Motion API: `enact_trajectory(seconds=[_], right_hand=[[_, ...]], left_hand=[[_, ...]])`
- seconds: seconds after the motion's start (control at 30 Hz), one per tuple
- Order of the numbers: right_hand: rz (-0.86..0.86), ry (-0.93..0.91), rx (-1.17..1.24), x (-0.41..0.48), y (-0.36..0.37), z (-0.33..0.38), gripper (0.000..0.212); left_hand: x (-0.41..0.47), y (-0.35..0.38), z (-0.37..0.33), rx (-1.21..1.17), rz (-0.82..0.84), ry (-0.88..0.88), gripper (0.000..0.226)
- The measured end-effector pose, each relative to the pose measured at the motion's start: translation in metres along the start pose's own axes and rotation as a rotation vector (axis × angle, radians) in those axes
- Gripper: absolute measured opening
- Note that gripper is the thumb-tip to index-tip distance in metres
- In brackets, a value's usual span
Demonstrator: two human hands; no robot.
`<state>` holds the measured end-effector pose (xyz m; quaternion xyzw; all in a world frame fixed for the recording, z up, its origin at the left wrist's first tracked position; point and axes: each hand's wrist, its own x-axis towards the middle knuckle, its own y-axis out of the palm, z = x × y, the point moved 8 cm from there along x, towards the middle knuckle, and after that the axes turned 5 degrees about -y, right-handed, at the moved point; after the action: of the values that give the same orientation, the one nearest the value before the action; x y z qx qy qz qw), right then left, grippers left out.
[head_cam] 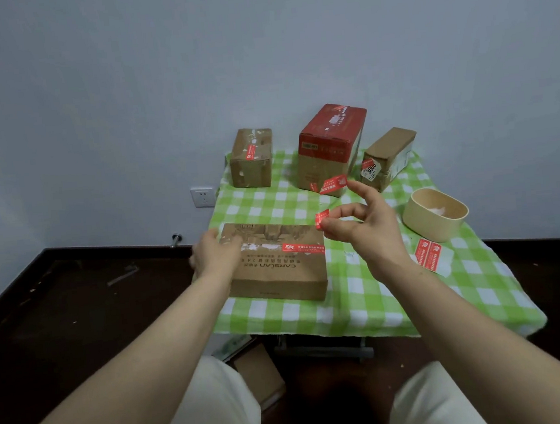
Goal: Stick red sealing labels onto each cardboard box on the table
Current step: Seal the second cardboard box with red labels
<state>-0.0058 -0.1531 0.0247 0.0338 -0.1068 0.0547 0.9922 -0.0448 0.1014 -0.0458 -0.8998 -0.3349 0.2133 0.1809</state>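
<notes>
A flat brown cardboard box (277, 270) lies at the table's near left, with a red sealing label (304, 247) along its top. My left hand (212, 252) rests on the box's left end with straight fingers. My right hand (359, 228) hovers just right of the box and pinches a small red label (322, 217) between thumb and finger. At the back stand a brown box (251, 160) bearing a red label, a tall red-topped box (330, 145) with red labels at its base, and a tilted brown box (389, 156).
A green-and-white checked cloth (365, 299) covers the small table. A round beige container (436, 217) sits at the right, with a sheet of red labels (429, 253) in front of it. The wall and a socket (203, 196) lie behind, and another box (256, 371) rests on the floor.
</notes>
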Motion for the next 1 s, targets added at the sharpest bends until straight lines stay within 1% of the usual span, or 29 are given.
enact_trajectory(seconds=[0.07, 0.1, 0.13, 0.2, 0.23, 0.3, 0.43, 0.5, 0.57, 0.7, 0.8, 0.9, 1.0], right_hand=[[0.017, 0.005, -0.007, -0.002, 0.004, 0.001, 0.072], [0.024, 0.003, -0.019, -0.004, 0.005, 0.002, 0.071], [0.026, 0.000, -0.034, -0.005, 0.007, 0.002, 0.071], [0.029, -0.006, -0.053, -0.006, 0.009, 0.004, 0.070], [0.031, -0.007, -0.056, -0.007, 0.009, 0.004, 0.070], [0.035, 0.000, -0.060, -0.009, 0.008, 0.004, 0.069], [0.042, 0.019, -0.053, -0.013, 0.005, 0.005, 0.065], [0.052, 0.031, -0.045, -0.014, 0.005, 0.005, 0.063], [0.038, 0.025, -0.050, -0.014, 0.004, 0.007, 0.057], [-0.062, 0.025, 0.011, -0.013, -0.009, 0.014, 0.027], [-0.039, 0.084, 0.050, -0.013, -0.011, 0.013, 0.014], [0.021, 0.121, 0.028, -0.015, -0.005, 0.012, 0.009], [0.043, 0.090, -0.125, -0.015, -0.002, 0.016, 0.009]], left_hand=[[-0.028, 0.015, -0.029, -0.194, 0.201, 0.130, 0.032], [-0.044, 0.023, -0.040, -0.226, 0.301, 0.177, 0.025], [-0.059, 0.031, -0.051, -0.247, 0.383, 0.221, 0.023], [-0.074, 0.041, -0.058, -0.291, 0.456, 0.254, 0.032], [-0.078, 0.044, -0.060, -0.305, 0.462, 0.257, 0.036], [-0.079, 0.048, -0.060, -0.340, 0.467, 0.257, 0.036], [-0.085, 0.048, -0.068, -0.351, 0.456, 0.324, 0.010], [-0.086, 0.045, -0.071, -0.324, 0.428, 0.344, 0.004], [-0.084, 0.041, -0.073, -0.303, 0.399, 0.346, 0.006], [-0.072, 0.034, -0.070, -0.306, 0.327, 0.292, 0.004], [-0.068, 0.035, -0.069, -0.327, 0.329, 0.248, 0.005], [-0.074, 0.039, -0.071, -0.340, 0.358, 0.224, 0.006], [-0.080, 0.041, -0.075, -0.336, 0.379, 0.212, 0.016]])
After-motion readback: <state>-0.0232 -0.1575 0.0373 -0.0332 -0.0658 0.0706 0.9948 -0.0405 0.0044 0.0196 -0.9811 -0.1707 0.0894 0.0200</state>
